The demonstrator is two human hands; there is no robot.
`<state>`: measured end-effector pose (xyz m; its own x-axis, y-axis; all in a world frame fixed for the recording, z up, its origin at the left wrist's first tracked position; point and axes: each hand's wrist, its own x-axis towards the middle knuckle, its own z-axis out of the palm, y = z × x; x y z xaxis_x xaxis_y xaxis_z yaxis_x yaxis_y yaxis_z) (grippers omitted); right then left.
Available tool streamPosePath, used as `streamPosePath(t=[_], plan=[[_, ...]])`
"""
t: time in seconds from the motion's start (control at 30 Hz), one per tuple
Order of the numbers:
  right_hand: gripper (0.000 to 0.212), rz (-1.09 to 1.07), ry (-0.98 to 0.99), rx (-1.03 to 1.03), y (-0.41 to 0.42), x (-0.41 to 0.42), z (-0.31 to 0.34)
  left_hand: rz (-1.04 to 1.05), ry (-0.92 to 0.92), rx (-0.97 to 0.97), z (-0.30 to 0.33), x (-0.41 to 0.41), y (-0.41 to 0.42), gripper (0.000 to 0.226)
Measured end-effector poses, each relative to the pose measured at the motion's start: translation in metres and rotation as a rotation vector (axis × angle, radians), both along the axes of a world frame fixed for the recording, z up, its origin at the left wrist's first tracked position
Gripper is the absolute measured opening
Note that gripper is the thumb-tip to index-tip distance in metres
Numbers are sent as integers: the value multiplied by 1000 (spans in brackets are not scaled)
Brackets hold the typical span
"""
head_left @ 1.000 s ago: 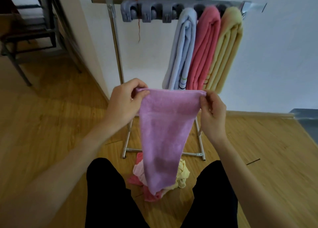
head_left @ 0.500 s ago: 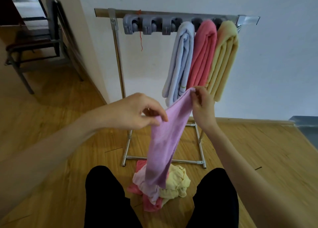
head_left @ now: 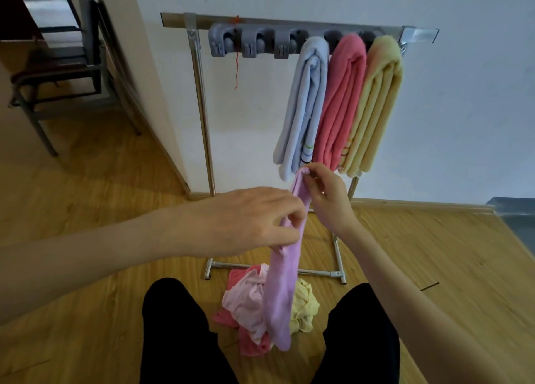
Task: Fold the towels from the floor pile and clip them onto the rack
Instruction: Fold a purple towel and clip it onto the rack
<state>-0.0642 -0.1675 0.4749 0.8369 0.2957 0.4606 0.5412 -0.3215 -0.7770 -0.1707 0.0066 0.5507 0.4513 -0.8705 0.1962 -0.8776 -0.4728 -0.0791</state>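
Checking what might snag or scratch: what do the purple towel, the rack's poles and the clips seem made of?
Purple towel: soft, matte fuzzy fabric, probably microfibre or terry; it drapes limply. Rack poles: shiny silvery metal, likely steel or chrome-plated, with reflections. Clips: grey moulded plastic, it seems, with a dull finish.

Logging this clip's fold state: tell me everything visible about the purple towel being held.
The purple towel looks like soft terry cloth, folded into a long narrow strip hanging roughly upright. The right hand pinches its top end; the left hand pinches it a little lower. Its bottom end dangles in front of the floor pile; contact there is unclear. It is not on the rack.
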Motion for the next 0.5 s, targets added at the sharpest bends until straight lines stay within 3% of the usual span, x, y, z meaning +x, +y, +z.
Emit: streamPosePath(t=[0.13,0.27,0.37,0.5], plan=[[15,29,20,12,-2,-5,3,-51,43,-53,1,7,-3,10],[14,81,26,13,-6,-13,12,26,-64,-69,2,11,0,2],[13,144,51,19,-7,-22,20,145,-161,-86,2,17,1,10],[15,221,110,67,-7,-35,28,280,-82,-241,-4,20,-1,26]])
